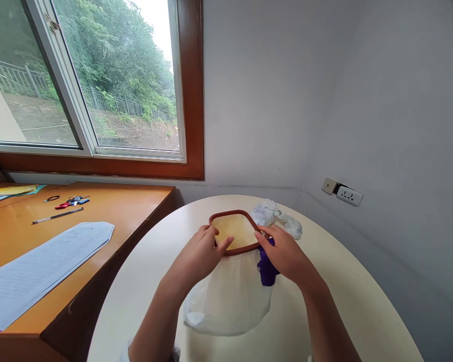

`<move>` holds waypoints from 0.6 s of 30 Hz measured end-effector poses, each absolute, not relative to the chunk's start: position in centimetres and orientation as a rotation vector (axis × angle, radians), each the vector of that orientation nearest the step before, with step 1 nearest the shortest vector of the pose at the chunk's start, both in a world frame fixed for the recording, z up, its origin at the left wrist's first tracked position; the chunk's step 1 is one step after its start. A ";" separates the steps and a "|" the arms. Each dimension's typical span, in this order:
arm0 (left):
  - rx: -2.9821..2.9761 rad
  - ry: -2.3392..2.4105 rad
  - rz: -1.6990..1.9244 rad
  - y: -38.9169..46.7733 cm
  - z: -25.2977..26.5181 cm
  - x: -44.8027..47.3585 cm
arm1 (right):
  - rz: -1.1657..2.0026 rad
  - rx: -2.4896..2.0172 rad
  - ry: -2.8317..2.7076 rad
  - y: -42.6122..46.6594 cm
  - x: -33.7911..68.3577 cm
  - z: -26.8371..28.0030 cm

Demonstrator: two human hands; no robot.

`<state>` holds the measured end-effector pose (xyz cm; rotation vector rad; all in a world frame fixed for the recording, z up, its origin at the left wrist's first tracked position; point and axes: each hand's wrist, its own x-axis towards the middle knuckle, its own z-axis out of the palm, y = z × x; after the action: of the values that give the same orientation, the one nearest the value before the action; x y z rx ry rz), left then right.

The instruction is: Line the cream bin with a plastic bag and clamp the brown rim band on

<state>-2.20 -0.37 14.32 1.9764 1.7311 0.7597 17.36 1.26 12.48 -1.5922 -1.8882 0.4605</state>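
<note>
A reddish-brown embroidery hoop (pixel 241 250), square with rounded corners, is held tilted above the round table. Thin cream fabric (pixel 232 296) is stretched across it and hangs down in front onto the tabletop. My left hand (pixel 204 249) is closed on the hoop's left side, thumb lying over the lower left rim. At the right corner, my right hand (pixel 283 251) pinches the rim between thumb and fingers. Purple cloth (pixel 267 269) with a ragged edge hangs beneath the right hand; whether that hand also grips it is hidden.
A crumpled whitish plastic bag (pixel 275 217) lies behind the hoop on the round cream table (pixel 335 296). To the left, a wooden desk (pixel 136 201) bears papers (pixel 53 266), a pen (pixel 58 216) and small red and blue items (pixel 73 202). A wall socket (pixel 349 195) is at right.
</note>
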 end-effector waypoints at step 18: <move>2.019 1.751 0.734 -1.4 15.1 -3.3 | 0.543 -1.556 -1.958 0.1 17.9 13.8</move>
<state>-3.26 -1.41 15.10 2.0194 1.7510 0.7339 17.88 0.06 13.76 -1.5559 -1.9584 0.5427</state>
